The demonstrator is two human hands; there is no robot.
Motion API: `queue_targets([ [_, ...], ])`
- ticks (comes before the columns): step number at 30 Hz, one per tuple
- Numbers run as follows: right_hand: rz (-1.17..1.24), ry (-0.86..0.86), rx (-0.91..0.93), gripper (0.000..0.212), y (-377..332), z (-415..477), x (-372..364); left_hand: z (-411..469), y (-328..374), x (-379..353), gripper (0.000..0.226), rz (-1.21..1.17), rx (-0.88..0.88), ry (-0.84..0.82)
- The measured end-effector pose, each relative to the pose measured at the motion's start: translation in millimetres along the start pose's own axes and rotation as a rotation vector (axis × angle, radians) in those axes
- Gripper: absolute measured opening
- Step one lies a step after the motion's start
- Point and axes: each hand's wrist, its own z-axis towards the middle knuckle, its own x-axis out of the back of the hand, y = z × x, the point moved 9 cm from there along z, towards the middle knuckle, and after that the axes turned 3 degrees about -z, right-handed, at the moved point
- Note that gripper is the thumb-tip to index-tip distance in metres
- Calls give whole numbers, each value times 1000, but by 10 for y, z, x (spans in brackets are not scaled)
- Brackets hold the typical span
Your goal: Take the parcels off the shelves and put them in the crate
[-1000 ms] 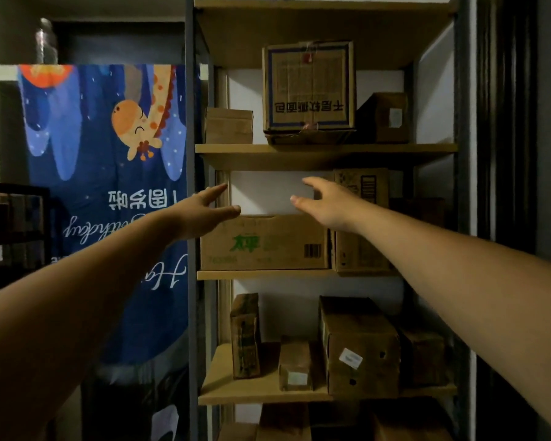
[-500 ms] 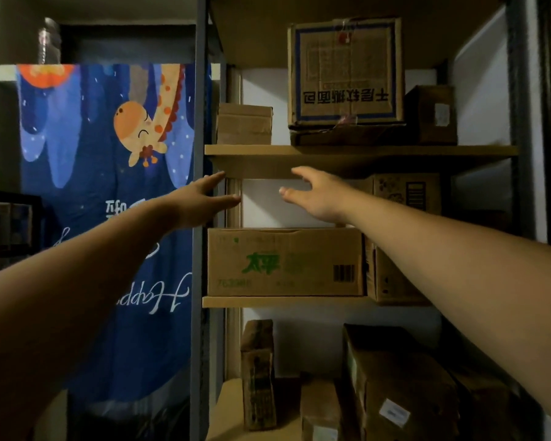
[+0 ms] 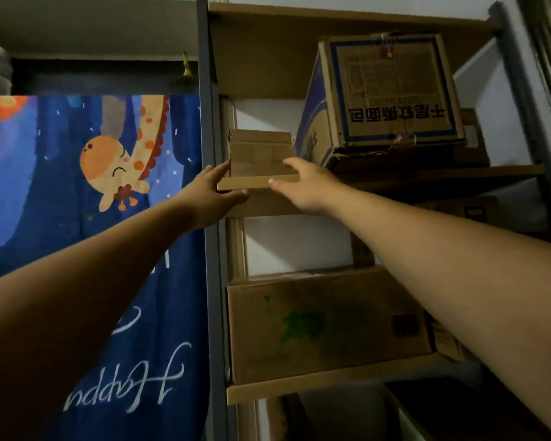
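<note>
**Reach to the upper shelf.** A small parcel (image 3: 260, 154) is sitting at the left end of the upper shelf (image 3: 442, 173), just beside a blue-bordered box (image 3: 392, 90). The left hand (image 3: 215, 192) is reaching to the parcel's lower left corner, fingers straight, thumb lying under the shelf edge. The right hand (image 3: 303, 183) is lying against the lower right corner, fingers extended, thumb on the shelf edge. Both hands are released, grasping nothing. A green-printed box (image 3: 325, 326) is resting on the lower shelf (image 3: 331, 389). A giraffe curtain (image 3: 93, 186) is hanging at left.

Blurred green print (image 3: 303, 326) on carton (image 3: 363, 354)
</note>
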Motion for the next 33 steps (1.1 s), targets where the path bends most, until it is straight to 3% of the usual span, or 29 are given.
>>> queue_targets([
  [10, -125, 44, 18, 68, 156, 616, -200, 710, -180, -188, 78, -74, -17, 75],
  [16, -167, 58, -40, 65, 321, 938, -303, 1002, -181, -196, 73, 246, -27, 256],
  [21, -252, 38, -61, 64, 377, 1007, -374, 1035, -269, -258, 61, 301, 55, 221],
  [27, -157, 132, -6, 61, 358, 1047, -340, 1036, -343, -227, 69, 105, 61, 253],
  [33, -61, 265, 35, 56, 202, 927, -182, 893, -164, -144, 66, -196, -102, 328],
])
